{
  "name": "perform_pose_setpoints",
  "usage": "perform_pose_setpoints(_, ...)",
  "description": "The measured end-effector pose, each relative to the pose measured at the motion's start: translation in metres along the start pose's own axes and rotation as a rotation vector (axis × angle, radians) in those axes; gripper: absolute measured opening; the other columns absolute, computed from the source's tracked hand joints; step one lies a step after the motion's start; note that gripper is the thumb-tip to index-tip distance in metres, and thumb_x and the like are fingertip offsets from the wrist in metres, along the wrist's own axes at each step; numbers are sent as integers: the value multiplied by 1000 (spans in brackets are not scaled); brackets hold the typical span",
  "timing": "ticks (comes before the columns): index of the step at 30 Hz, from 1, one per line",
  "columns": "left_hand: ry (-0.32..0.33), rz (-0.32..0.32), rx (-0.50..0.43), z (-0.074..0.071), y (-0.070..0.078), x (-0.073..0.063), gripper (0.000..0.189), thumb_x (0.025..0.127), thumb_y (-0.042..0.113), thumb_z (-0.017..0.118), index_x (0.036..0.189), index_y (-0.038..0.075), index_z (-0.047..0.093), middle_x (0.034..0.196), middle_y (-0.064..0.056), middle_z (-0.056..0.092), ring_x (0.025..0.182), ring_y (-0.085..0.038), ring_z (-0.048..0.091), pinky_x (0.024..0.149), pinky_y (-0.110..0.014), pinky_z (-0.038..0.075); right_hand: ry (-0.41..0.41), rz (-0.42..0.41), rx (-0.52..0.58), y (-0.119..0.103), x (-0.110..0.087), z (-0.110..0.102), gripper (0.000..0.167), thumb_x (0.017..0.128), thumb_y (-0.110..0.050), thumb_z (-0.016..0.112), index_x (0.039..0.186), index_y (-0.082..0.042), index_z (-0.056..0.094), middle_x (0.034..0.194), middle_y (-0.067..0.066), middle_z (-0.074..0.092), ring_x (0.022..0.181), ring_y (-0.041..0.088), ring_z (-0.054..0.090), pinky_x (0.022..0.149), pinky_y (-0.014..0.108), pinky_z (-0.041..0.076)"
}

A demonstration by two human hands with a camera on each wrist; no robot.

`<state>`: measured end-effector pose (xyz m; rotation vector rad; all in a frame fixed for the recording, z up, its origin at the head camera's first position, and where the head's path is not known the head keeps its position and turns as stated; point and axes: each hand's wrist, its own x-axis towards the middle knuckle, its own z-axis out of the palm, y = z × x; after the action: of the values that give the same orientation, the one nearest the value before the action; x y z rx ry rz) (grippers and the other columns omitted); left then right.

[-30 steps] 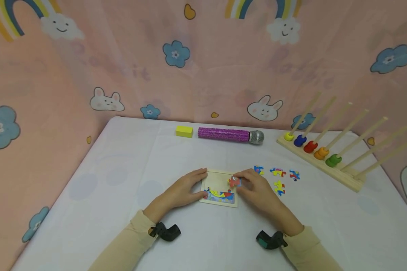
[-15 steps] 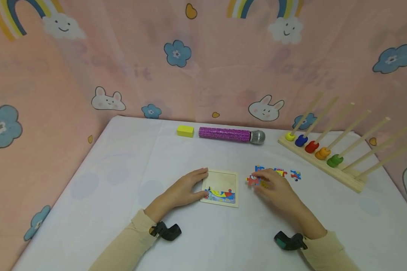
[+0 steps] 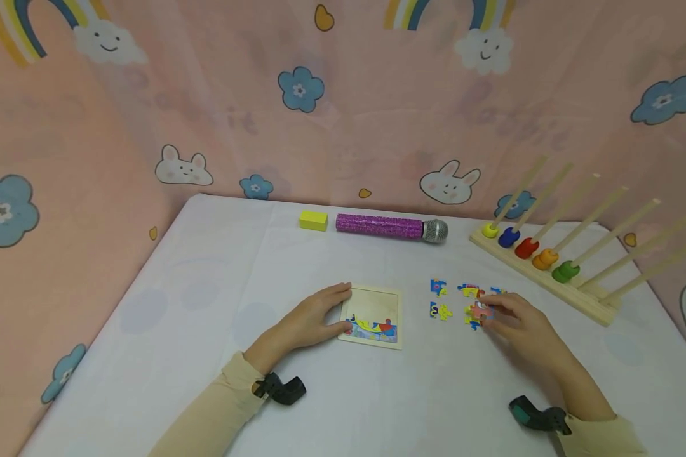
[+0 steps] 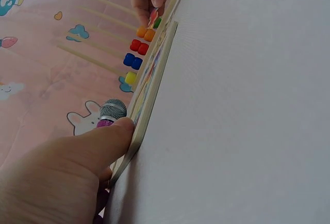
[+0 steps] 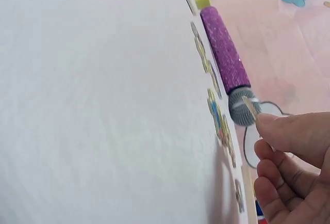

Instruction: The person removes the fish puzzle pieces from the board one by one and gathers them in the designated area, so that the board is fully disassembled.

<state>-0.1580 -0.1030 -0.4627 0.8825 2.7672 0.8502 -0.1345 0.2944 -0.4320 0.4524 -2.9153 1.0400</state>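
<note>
A small wooden puzzle tray point(image 3: 371, 300) lies on the white table, its lower part filled with colourful pieces and its upper part bare wood. My left hand point(image 3: 305, 320) holds the tray's left side, the thumb pressing on the frame point(image 4: 149, 100) in the left wrist view. To the right, my right hand point(image 3: 531, 333) pinches a red puzzle piece point(image 3: 481, 311) between thumb and fingertips, over the loose pieces. Seen edge-on in the right wrist view, the held piece point(image 5: 251, 106) is raised off the table. Loose pieces point(image 3: 437, 287) lie between tray and right hand, some partly covered.
A yellow block point(image 3: 313, 221) and a purple glittery microphone point(image 3: 380, 226) lie along the back of the table. At back right stands a wooden peg rack point(image 3: 549, 282) with coloured beads and tall slanting pegs. A pink patterned cloth point(image 3: 366, 127) hangs behind.
My right hand has carried the red piece from above the tray rightward to the loose pieces, uncovering a yellow-and-blue piece. The left hand stays on the tray.
</note>
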Motion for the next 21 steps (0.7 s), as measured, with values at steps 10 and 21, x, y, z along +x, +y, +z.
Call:
perform_pose_setpoints(10, 1, 9, -2, -1, 1, 1, 66, 88, 39, 66, 141, 5, 44, 152, -4, 35, 141, -21, 32, 116, -36, 30, 15, 16, 44, 28, -18, -11, 32, 91, -15, 64, 120, -3, 60, 118, 13, 54, 103, -26, 33, 82, -7, 32)
perform_pose_setpoints(21, -2, 2, -3, 0, 0, 0, 66, 88, 38, 65, 141, 5, 43, 153, -3, 35, 141, -20, 32, 116, -35, 29, 83, -89, 28, 42, -19, 2, 27, 87, -4, 66, 114, -7, 65, 112, 6, 54, 106, -17, 35, 85, -6, 25)
